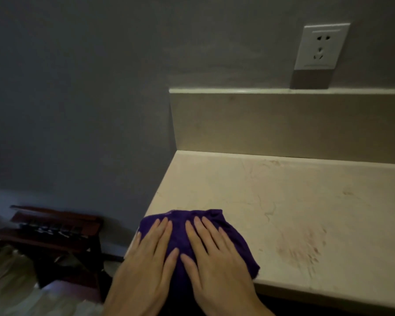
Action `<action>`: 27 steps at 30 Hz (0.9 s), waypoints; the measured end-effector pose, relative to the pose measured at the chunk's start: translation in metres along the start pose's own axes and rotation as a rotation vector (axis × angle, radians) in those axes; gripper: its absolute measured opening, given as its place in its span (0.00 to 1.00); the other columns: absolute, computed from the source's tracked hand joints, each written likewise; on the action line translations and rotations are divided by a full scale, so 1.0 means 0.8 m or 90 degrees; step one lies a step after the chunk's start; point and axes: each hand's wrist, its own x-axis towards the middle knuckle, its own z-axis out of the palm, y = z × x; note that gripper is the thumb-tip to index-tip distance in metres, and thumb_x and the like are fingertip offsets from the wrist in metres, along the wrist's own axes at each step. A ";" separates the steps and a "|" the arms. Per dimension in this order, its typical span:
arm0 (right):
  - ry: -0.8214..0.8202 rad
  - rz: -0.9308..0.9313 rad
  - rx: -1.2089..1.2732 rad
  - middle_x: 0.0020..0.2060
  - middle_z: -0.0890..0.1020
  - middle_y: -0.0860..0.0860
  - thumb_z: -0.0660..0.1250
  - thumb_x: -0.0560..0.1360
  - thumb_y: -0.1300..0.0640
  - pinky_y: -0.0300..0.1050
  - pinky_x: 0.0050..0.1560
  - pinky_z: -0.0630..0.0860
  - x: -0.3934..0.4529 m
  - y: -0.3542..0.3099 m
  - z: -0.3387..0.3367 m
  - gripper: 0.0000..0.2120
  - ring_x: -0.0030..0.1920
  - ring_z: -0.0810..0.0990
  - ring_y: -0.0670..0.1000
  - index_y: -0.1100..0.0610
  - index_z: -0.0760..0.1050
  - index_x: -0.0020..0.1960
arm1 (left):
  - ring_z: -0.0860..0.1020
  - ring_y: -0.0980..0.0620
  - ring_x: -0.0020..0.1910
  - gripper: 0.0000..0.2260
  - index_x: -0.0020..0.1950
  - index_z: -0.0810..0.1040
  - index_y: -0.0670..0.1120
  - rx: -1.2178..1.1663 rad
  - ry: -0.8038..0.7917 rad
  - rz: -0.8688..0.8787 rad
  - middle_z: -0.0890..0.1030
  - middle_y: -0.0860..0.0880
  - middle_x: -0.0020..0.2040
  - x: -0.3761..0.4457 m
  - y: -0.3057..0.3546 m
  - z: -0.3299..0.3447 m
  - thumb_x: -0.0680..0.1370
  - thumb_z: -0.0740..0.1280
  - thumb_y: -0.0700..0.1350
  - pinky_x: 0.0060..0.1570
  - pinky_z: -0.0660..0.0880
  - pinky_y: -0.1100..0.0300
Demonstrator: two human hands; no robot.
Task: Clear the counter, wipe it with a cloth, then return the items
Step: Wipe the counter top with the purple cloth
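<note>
Purple cloth [228, 238] bunched at the near left corner of the pale counter [283, 201], close to the front edge and just beside the left edge. Left hand [146, 258] flat on the cloth's left part, fingers straight and pointing away, nothing gripped. Right hand [214, 258] flat on its middle and right part, fingers straight and slightly spread, likewise pressing rather than pinching. Thumbs nearly touching over the cloth's centre. Cloth showing beyond the fingertips and out past the right hand's outer side. Faint reddish smear [303, 245] on the counter right of the cloth. Wall socket [319, 45] above the backsplash [283, 124]. Dark wooden stand [55, 236] on the floor at left.
</note>
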 end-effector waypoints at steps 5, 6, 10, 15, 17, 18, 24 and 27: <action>-0.092 -0.039 0.096 0.81 0.59 0.46 0.36 0.83 0.39 0.51 0.81 0.51 0.076 0.032 -0.008 0.32 0.81 0.53 0.46 0.49 0.55 0.82 | 0.61 0.55 0.81 0.35 0.83 0.60 0.46 -0.008 -0.044 -0.056 0.62 0.50 0.82 0.074 0.014 -0.011 0.82 0.37 0.61 0.80 0.54 0.55; -0.100 -0.040 0.093 0.82 0.57 0.47 0.39 0.84 0.39 0.50 0.81 0.48 0.104 0.047 -0.003 0.30 0.82 0.51 0.47 0.49 0.53 0.83 | 0.57 0.55 0.82 0.35 0.84 0.56 0.46 -0.024 -0.078 -0.061 0.59 0.50 0.83 0.107 0.010 -0.010 0.81 0.37 0.61 0.81 0.52 0.53; -0.076 0.032 0.053 0.81 0.59 0.52 0.45 0.85 0.43 0.51 0.81 0.49 0.219 0.105 0.028 0.28 0.81 0.53 0.51 0.53 0.56 0.82 | 0.54 0.49 0.83 0.30 0.84 0.54 0.43 -0.026 -0.134 -0.062 0.57 0.46 0.84 0.252 -0.016 0.018 0.85 0.43 0.58 0.81 0.51 0.47; -0.077 0.078 0.041 0.81 0.59 0.55 0.46 0.85 0.44 0.53 0.81 0.49 0.296 0.140 0.043 0.29 0.81 0.54 0.54 0.55 0.55 0.82 | 0.57 0.47 0.82 0.28 0.83 0.57 0.41 -0.023 -0.135 -0.030 0.60 0.44 0.83 0.348 -0.029 0.035 0.87 0.46 0.55 0.80 0.54 0.47; -0.084 0.068 0.033 0.81 0.59 0.55 0.46 0.85 0.44 0.53 0.81 0.49 0.302 0.143 0.042 0.29 0.81 0.53 0.55 0.55 0.54 0.82 | 0.58 0.46 0.81 0.34 0.83 0.57 0.41 0.004 -0.133 -0.022 0.60 0.43 0.82 0.356 -0.037 0.038 0.83 0.39 0.60 0.80 0.56 0.48; -0.090 0.066 0.034 0.81 0.58 0.55 0.45 0.85 0.44 0.53 0.81 0.49 0.298 0.143 0.041 0.29 0.81 0.53 0.55 0.55 0.54 0.82 | 0.58 0.46 0.81 0.36 0.83 0.57 0.41 0.013 -0.144 -0.017 0.60 0.42 0.82 0.353 -0.036 0.038 0.82 0.37 0.62 0.80 0.56 0.48; -0.084 0.047 0.049 0.82 0.56 0.53 0.44 0.85 0.43 0.52 0.81 0.47 0.209 0.126 0.016 0.29 0.82 0.51 0.53 0.54 0.52 0.83 | 0.58 0.50 0.81 0.29 0.83 0.57 0.45 -0.035 -0.092 -0.011 0.60 0.47 0.83 0.258 0.008 0.015 0.86 0.46 0.57 0.80 0.54 0.53; -0.046 0.044 0.070 0.82 0.57 0.52 0.45 0.85 0.43 0.53 0.81 0.48 0.108 0.108 -0.009 0.29 0.82 0.51 0.51 0.53 0.52 0.83 | 0.57 0.55 0.81 0.29 0.84 0.55 0.50 -0.081 -0.081 0.010 0.58 0.52 0.83 0.171 0.050 0.008 0.84 0.44 0.60 0.81 0.54 0.53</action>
